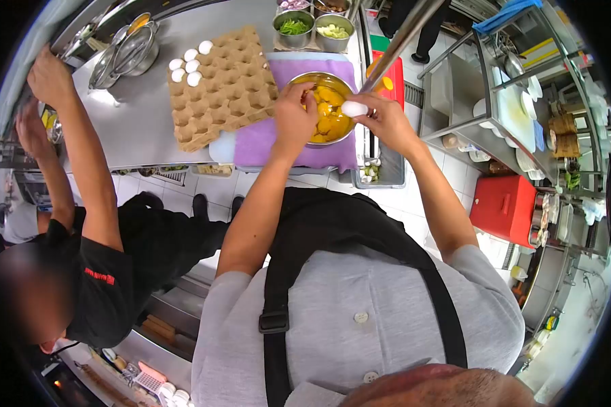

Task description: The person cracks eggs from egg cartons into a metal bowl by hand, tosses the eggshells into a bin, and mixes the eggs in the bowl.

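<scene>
A metal bowl [327, 74] with several egg yolks [330, 115] in clear egg white stands on a purple cloth [265, 147]. My right hand [389, 123] pinches a white egg [354, 108] at the bowl's right rim. At the opposite rim, my left hand [296, 120] is closed, its fingers curled over the bowl's edge. Whatever those fingers hold, if anything, is hidden. Left of the bowl lies a cardboard egg tray [227, 102], with several white eggs [192, 66] at its far left corner.
Metal containers of chopped greens [293, 27] and other cut ingredients stand behind the bowl. Strainers [134, 54] rest at the far left. A co-worker [108, 271] reaches forward on my left. A metal pole [404, 44] slants down close to my right hand. A red box [502, 209] sits at right.
</scene>
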`<state>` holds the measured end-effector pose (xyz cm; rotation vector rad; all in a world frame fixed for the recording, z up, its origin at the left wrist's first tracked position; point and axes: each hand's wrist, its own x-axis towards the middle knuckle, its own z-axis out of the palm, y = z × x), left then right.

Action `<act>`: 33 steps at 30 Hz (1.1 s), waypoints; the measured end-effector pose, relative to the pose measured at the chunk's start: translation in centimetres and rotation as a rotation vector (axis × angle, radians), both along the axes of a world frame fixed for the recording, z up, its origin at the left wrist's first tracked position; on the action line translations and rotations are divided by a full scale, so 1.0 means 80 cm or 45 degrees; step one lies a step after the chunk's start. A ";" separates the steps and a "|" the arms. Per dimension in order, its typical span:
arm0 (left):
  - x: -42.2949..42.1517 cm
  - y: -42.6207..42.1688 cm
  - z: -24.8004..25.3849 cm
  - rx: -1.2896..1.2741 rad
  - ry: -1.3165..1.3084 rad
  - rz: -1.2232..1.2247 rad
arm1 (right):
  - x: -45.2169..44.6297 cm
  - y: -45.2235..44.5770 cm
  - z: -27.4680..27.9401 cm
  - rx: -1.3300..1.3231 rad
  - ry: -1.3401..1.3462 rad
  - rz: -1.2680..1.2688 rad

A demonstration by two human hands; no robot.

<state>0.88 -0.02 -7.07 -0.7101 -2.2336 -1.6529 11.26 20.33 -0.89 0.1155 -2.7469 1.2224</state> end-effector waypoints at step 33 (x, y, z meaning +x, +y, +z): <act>-0.004 0.011 0.041 0.573 -1.228 -0.404 | -0.046 -0.033 0.002 0.079 0.371 0.069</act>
